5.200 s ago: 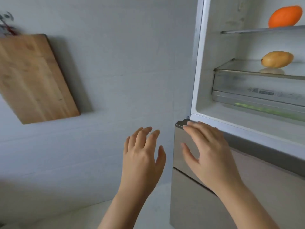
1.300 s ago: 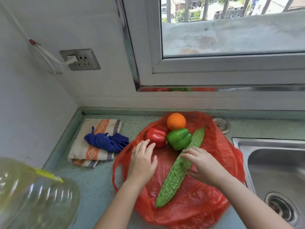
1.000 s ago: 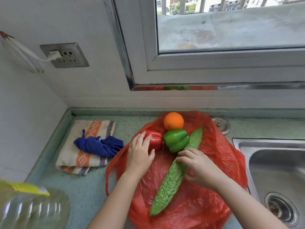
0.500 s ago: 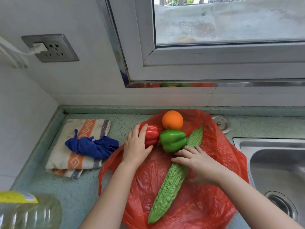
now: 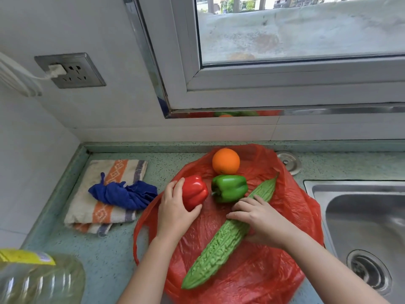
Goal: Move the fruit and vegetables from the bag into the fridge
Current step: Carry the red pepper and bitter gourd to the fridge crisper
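A red plastic bag (image 5: 291, 207) lies spread flat on the green counter. On it rest an orange (image 5: 225, 161), a green bell pepper (image 5: 230, 188), a red bell pepper (image 5: 195, 194) and a long bitter gourd (image 5: 221, 240) lying diagonally. My left hand (image 5: 175, 213) is wrapped around the left side of the red bell pepper. My right hand (image 5: 260, 220) is curled over the middle of the bitter gourd, fingers on its top and thumb hidden behind it. The fridge is out of view.
A folded striped towel (image 5: 98, 213) with a blue cloth (image 5: 122, 195) on it lies left of the bag. A steel sink (image 5: 361, 227) is at the right. A clear oil bottle (image 5: 37, 279) stands at the lower left. A wall socket (image 5: 70, 70) and window sit behind.
I have turned from the open fridge to the counter. My left hand slid forward and closed on the red bell pepper; my right hand settled on the bitter gourd.
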The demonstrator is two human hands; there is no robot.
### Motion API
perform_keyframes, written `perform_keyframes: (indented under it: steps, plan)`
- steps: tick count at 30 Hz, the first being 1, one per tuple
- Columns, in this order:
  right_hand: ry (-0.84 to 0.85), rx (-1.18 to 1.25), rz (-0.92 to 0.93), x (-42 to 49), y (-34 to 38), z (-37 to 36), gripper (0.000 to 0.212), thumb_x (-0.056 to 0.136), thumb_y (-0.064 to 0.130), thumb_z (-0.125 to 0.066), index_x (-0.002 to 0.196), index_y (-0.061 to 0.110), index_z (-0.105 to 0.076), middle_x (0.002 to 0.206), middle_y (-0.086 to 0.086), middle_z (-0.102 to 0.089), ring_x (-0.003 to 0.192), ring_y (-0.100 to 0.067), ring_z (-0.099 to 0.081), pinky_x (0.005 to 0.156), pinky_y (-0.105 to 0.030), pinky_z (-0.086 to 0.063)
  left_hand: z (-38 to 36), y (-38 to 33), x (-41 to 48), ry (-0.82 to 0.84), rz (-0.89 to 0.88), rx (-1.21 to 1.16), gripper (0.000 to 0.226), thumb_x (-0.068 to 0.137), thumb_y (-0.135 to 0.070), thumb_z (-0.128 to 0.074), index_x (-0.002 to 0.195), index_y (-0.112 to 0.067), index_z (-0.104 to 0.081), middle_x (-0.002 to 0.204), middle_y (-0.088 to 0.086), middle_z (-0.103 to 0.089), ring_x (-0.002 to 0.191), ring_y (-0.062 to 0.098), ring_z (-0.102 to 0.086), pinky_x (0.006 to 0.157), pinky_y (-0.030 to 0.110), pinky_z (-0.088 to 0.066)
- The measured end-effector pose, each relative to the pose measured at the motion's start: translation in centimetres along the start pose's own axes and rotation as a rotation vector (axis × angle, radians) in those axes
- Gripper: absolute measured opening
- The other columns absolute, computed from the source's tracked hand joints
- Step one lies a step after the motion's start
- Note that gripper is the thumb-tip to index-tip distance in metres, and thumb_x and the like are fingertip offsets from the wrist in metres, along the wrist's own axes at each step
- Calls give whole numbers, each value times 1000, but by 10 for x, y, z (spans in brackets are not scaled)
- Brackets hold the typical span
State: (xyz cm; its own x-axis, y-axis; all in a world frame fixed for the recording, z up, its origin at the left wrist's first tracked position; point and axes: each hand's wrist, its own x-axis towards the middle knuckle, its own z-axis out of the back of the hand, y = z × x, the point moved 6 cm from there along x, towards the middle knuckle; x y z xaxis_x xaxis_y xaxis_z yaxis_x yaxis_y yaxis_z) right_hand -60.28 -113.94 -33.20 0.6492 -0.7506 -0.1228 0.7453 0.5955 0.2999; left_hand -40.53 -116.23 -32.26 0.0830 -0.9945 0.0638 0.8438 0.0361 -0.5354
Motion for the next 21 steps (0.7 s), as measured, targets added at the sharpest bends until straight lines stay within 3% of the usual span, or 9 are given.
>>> perform_keyframes:
  steps: [3,9,15,21]
  plan:
    - [-64,31,-14,-10,4,4,58,62,36,-69,118,27,-58,109,1,-59,109,-25,-53,96,-51,-36,13,2,-21,-23,14,-79,81,68,-33,-78,136,-17,-38,133,4,-40,125,20,-40,100,31,-34]
    - [-289,109,-4,-29,27,37,51,66,44,-59,113,25,-60,103,5,-61,98,-18,-57,83,-38,-48,55,8,-47,-86,45,-182,80,67,-29,-80,135,-17,-39,130,1,-40,112,11,-41,93,25,-33]
    - [-476,332,-99,-49,48,63,54,67,37,-68,118,24,-60,108,7,-58,100,-12,-54,86,-27,-44,88,8,-72,-94,72,-311,79,67,-14,-79,135,-19,-39,123,-8,-37,116,11,-40,97,29,-35]
    - [-707,542,-166,-77,85,101,57,65,31,-76,119,31,-57,110,16,-55,106,-1,-51,88,-14,-39,112,-7,-107,-131,-5,-325,78,63,-28,-82,130,-19,-43,120,-7,-45,110,9,-44,92,25,-36]
